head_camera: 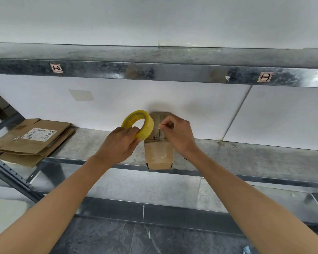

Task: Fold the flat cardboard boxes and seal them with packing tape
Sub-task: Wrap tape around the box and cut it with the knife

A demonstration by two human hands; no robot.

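Galvanized steel shelving fills the view, its middle shelf (246, 158) mottled grey and dull, with smooth white wall panels (117, 99) behind. An upper steel beam (173, 72) carries 2 small printed stickers (56, 68). A squarish patch of old tape (81, 94) sits on the white panel. Below, the floor (136, 239) is dark, veined stone tile.

At the left of the shelf lies a stack of flat cardboard boxes (29, 142), brown kraft board with creased flaps, the top sheet bearing a white shipping label (39, 134).

1 folded box (159, 154) stands at the shelf's front edge, near the middle: small, narrow and brown, with a glossy strip of clear tape wrinkled down its near face and dark printed lines across its top. Its bottom corners reach just past the shelf lip.

Both hands are raised over the top of this box. The left hand (120, 143) is just left of the box, fingers curled around the lower rim of a yellow tape roll (147, 125), a thick translucent ring held on edge beside the box's upper left corner. The right hand (178, 132) covers the box's upper right, fingers curled, thumb and forefinger pinched narrowly on a thin pale tape end (160, 127) just beside the roll. The clear strand between roll and pinch is too faint to make out.
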